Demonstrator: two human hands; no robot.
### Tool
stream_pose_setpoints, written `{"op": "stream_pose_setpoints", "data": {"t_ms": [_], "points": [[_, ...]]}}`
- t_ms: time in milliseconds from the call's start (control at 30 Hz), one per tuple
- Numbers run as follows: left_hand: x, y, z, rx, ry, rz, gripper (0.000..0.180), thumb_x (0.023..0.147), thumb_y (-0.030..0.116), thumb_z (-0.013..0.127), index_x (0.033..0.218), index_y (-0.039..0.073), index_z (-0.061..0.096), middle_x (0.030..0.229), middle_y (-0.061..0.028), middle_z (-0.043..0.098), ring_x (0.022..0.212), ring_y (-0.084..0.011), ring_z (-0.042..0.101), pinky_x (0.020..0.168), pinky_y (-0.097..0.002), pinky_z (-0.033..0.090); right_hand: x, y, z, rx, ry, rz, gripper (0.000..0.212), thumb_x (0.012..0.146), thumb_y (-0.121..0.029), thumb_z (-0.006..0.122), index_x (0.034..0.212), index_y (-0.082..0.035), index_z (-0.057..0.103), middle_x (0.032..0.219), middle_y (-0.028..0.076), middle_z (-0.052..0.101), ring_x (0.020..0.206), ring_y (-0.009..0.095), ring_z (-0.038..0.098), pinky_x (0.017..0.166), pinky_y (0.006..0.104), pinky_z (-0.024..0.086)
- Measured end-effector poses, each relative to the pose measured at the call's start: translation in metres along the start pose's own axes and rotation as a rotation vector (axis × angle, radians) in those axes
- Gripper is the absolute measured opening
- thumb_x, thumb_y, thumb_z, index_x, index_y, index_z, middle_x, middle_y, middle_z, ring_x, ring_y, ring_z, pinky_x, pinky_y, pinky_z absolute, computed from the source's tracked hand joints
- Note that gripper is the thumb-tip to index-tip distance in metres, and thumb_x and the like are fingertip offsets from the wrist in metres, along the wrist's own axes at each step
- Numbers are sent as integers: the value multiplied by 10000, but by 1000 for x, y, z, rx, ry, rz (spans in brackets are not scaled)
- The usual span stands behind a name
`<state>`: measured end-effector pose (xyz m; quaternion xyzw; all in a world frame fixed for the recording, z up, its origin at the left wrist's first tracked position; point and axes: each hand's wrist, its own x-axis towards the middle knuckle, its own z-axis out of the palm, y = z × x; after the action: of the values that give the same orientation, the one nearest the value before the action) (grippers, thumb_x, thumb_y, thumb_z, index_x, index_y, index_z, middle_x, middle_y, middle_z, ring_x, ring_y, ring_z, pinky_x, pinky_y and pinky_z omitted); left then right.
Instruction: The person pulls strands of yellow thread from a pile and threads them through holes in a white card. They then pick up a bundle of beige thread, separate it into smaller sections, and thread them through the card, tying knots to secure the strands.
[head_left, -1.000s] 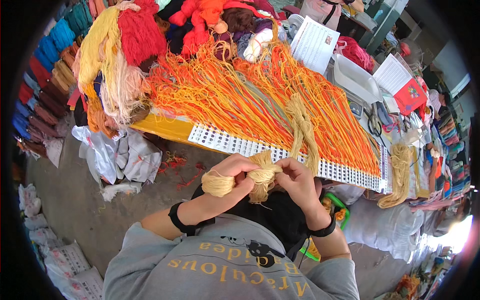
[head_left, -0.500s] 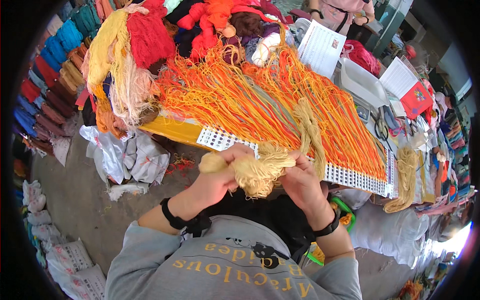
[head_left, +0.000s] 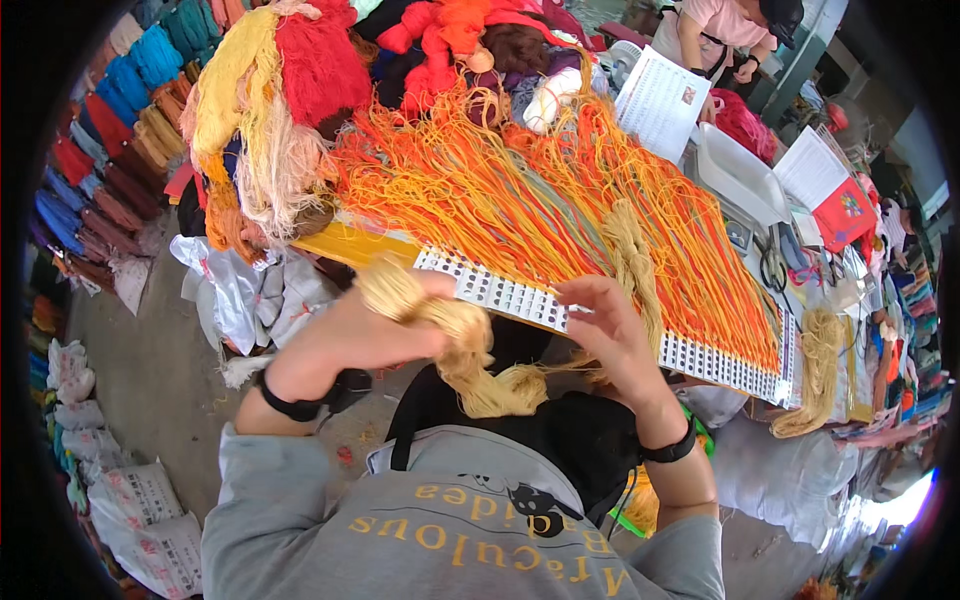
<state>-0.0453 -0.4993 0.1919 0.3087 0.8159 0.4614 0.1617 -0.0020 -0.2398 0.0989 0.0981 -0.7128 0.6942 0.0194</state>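
My left hand (head_left: 375, 330) is closed round a pale beige skein of yarn (head_left: 465, 350). One end of the skein sticks up past my fingers, and the rest droops over my lap. My right hand (head_left: 615, 330) is raised by the table edge, fingers curved and apart. Thin strands trail from the skein to the lower side of that hand; whether any are caught in it is hidden. Just beyond, long orange and yellow yarn strands (head_left: 530, 210) fan across the table, attached along a white strip with holes (head_left: 490, 288). A second beige skein (head_left: 633, 265) lies over them.
Another beige skein (head_left: 815, 370) hangs at the table's right edge. A white tray (head_left: 735, 175), scissors (head_left: 772, 265) and printed sheets (head_left: 660, 105) lie at the right. Yarn heaps (head_left: 320, 70) cover the far left. A co-worker (head_left: 700, 45) stands beyond the table; plastic bags (head_left: 220, 285) lie left.
My left hand has moved left and the right hand has come away from the bunched skein. The skein has loosened and now droops between them. The view has shifted slightly.
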Motion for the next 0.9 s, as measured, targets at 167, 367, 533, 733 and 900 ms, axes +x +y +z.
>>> {"op": "stream_pose_setpoints", "data": {"t_ms": [167,367,533,733,900], "points": [[-61,-54,-63,-413,330,417,137,846,86,522,921,-29,524,691,-34,559,463,-85,493,631,-243,503,18,22,-72,-500,364,127,203,805,-139,558,965,-17,582,902,104,612,874,203,574,765,325,443],[-68,5,-134,-1069,41,483,560,969,336,218,1380,-5,50,889,-58,507,417,-69,402,680,-288,407,39,95,-127,-996,341,-23,224,766,-151,556,941,-13,583,919,170,603,830,306,583,730,361,458],[-63,25,-169,-1031,8,426,561,964,275,244,1392,55,-42,1152,-159,498,514,-79,362,605,-276,369,48,94,-121,-1020,294,122,209,753,-150,550,900,-3,574,883,187,598,849,311,583,739,365,449],[-65,35,-165,-1317,210,353,444,946,324,318,1267,22,368,1340,-177,355,851,-258,602,667,-394,543,46,100,-122,-1039,297,87,209,745,-101,562,929,-2,561,889,181,597,862,308,578,739,368,447],[-102,-36,-238,-1462,-47,719,450,952,280,310,1301,-4,304,1362,-178,316,944,-253,581,744,-375,536,48,110,-132,-1088,327,50,226,767,-72,556,978,3,529,887,156,602,822,283,589,728,352,455]]}}
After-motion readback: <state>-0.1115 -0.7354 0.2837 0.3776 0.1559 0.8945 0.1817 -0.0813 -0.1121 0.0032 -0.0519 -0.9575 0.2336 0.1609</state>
